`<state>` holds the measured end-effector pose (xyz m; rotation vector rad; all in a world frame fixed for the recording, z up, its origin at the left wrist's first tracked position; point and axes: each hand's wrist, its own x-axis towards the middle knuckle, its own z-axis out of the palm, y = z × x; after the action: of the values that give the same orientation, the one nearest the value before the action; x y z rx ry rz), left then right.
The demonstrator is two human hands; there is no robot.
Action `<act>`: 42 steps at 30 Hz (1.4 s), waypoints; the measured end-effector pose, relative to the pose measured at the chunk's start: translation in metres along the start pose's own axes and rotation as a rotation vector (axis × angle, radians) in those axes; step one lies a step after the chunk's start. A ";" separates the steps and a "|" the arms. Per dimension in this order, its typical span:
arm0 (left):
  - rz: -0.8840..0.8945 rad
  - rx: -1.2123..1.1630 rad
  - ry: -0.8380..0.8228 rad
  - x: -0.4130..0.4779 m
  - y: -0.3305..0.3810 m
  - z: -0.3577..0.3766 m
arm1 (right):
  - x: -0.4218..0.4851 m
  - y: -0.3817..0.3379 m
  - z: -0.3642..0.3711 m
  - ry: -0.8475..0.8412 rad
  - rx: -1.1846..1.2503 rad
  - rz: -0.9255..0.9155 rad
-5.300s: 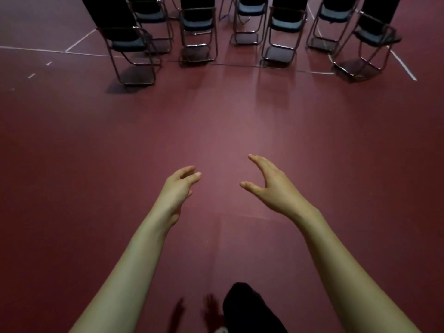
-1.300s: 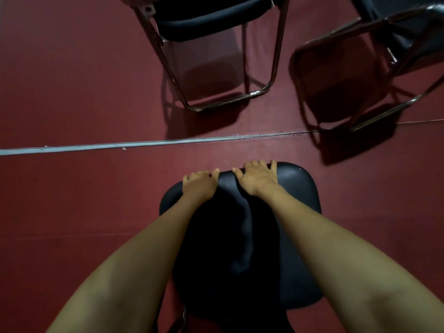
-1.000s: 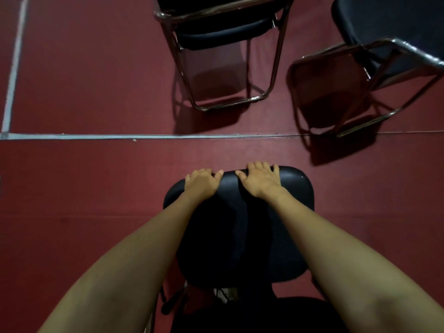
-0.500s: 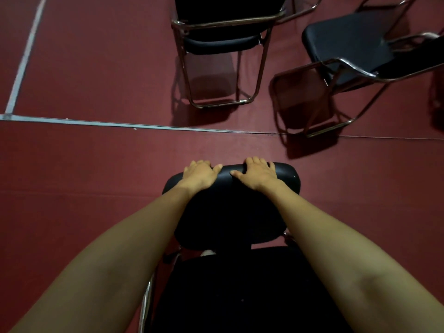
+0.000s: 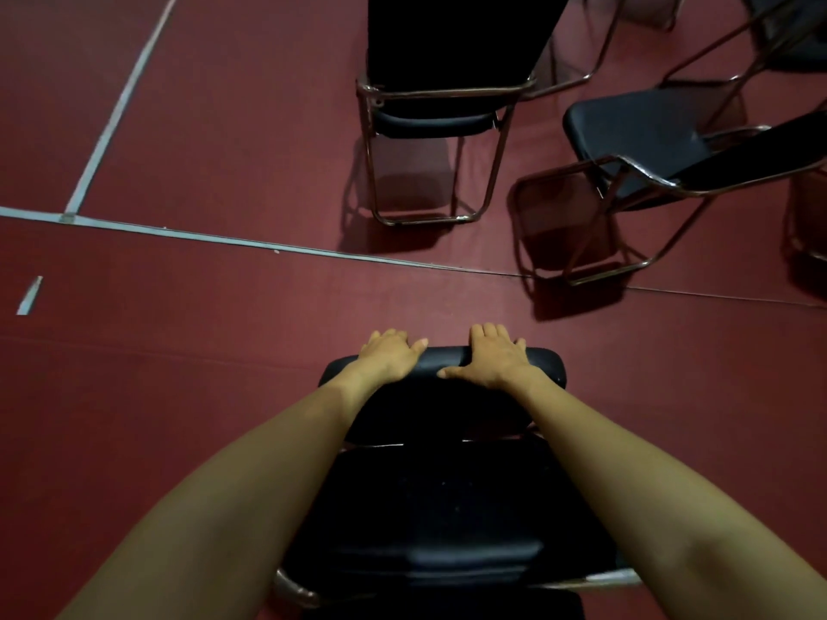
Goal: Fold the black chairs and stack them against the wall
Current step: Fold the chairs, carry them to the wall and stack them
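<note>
Red floor (image 5: 201, 396), no wall in view; near chair (image 5: 447, 507) sits directly below the camera, this side of the white line (image 5: 268, 249), with mid chair (image 5: 434, 120) and right chair (image 5: 649, 136) standing open beyond it. Folding step on the near chair, I'd say: left hand (image 5: 388, 358) and right hand (image 5: 494, 359) both grasp its far padded edge, fingers curled over. Next move needs that edge pulled up until the frame collapses, then a carry to the wall.
</note>
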<state>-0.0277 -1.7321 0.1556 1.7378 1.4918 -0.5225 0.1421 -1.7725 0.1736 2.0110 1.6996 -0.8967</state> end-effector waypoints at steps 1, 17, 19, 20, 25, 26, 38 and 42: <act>0.009 -0.001 -0.015 -0.003 -0.001 0.001 | -0.005 0.001 0.001 -0.023 -0.021 -0.013; 0.017 0.056 -0.171 -0.024 0.007 -0.011 | 0.002 -0.001 -0.011 -0.299 -0.250 -0.092; 0.017 0.032 -0.209 -0.023 0.004 -0.016 | 0.006 -0.004 -0.010 -0.269 -0.252 -0.110; 0.015 0.009 -0.231 -0.025 0.001 -0.018 | 0.007 -0.004 -0.010 -0.268 -0.235 -0.107; 0.101 -0.077 -0.163 -0.049 -0.011 -0.008 | -0.001 -0.005 0.003 -0.251 -0.212 -0.075; 0.107 -0.083 -0.150 -0.054 -0.013 -0.003 | -0.004 -0.007 0.006 -0.253 -0.235 -0.072; -0.031 -0.193 0.260 -0.151 -0.025 0.012 | -0.036 -0.018 0.016 -0.249 -0.406 -0.125; -0.132 -0.062 0.675 -0.190 -0.001 0.041 | -0.033 -0.018 0.016 -0.206 -0.423 -0.167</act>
<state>-0.0649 -1.8853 0.2691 1.8697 2.0646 0.0721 0.1182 -1.8032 0.1864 1.4712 1.7797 -0.6938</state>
